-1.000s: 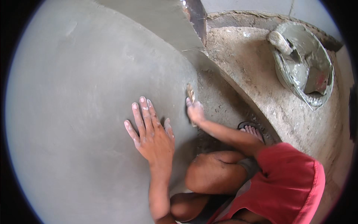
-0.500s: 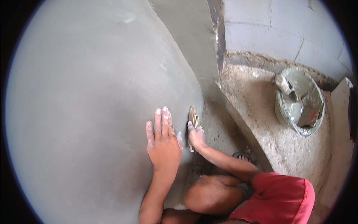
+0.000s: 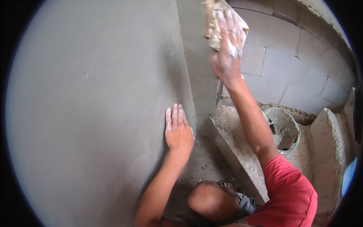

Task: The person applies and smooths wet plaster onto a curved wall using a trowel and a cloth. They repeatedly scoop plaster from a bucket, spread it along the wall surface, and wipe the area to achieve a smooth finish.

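My left hand [image 3: 179,129] lies flat with its fingers stretched out on the smooth grey plastered wall [image 3: 102,94], close to the wall's right edge. Higher up, my right hand [image 3: 228,49] grips a crumpled, folded piece of tan paper [image 3: 212,28], which looks like sack paper. The fingers lie along its back, smeared with wet whitish plaster. Behind the paper is the narrow plastered strip [image 3: 196,56] at the wall's corner; whether the paper touches it I cannot tell.
A bucket [image 3: 283,128] smeared with grey mortar stands right of my right forearm, partly hidden by it. A rough concrete ledge [image 3: 240,151] runs below. Pale blocks form the back wall [image 3: 287,64]. A leaning slab [image 3: 327,151] stands at the right. My bent knee [image 3: 211,200] is below.
My right hand has swung up with the paper from low beside my left hand to high by the corner. My left hand has shifted slightly right on the wall. The view has turned too.
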The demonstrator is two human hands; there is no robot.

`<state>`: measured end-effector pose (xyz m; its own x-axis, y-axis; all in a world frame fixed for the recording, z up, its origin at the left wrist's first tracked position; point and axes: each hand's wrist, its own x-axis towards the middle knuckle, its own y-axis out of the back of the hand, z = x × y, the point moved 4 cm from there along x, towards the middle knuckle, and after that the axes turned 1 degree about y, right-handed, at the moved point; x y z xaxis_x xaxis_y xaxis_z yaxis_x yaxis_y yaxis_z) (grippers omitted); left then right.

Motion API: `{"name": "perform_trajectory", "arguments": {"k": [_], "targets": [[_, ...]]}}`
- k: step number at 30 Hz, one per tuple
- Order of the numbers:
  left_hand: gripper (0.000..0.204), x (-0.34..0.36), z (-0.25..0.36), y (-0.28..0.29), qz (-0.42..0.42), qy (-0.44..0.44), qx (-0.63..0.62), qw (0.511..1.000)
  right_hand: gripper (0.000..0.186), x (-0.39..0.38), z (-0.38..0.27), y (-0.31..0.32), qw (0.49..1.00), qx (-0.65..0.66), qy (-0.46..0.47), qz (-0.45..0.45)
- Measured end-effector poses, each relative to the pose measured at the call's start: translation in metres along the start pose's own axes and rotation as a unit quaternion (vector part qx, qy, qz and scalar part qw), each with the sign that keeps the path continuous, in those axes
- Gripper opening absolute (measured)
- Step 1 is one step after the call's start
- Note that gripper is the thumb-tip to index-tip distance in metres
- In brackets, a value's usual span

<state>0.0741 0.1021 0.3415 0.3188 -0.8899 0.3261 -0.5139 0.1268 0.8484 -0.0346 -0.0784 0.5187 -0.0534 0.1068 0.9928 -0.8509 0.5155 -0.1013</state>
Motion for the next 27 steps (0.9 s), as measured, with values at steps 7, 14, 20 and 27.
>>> {"name": "perform_trajectory", "arguments": {"k": [7, 14, 20, 27], "targets": [[0.071, 0.032, -0.016, 0.012, 0.075, 0.027, -0.097, 0.992, 0.059, -0.020, 0.038, -0.040, 0.874, -0.099, 0.363, -0.307], [0.067, 0.032, -0.015, 0.005, 0.070, 0.004, -0.021, 0.997, 0.060, 0.032, 0.057, -0.044, 0.889, -0.304, 0.266, -0.214], [0.074, 0.035, -0.016, 0.002, 0.073, 0.021, -0.032, 0.997, 0.049, 0.013, 0.065, -0.046, 0.866, -0.142, 0.381, -0.291], [0.076, 0.037, -0.013, 0.000, 0.073, 0.032, -0.076, 0.994, 0.053, 0.011, 0.049, -0.064, 0.833, -0.106, 0.438, -0.322]]}}
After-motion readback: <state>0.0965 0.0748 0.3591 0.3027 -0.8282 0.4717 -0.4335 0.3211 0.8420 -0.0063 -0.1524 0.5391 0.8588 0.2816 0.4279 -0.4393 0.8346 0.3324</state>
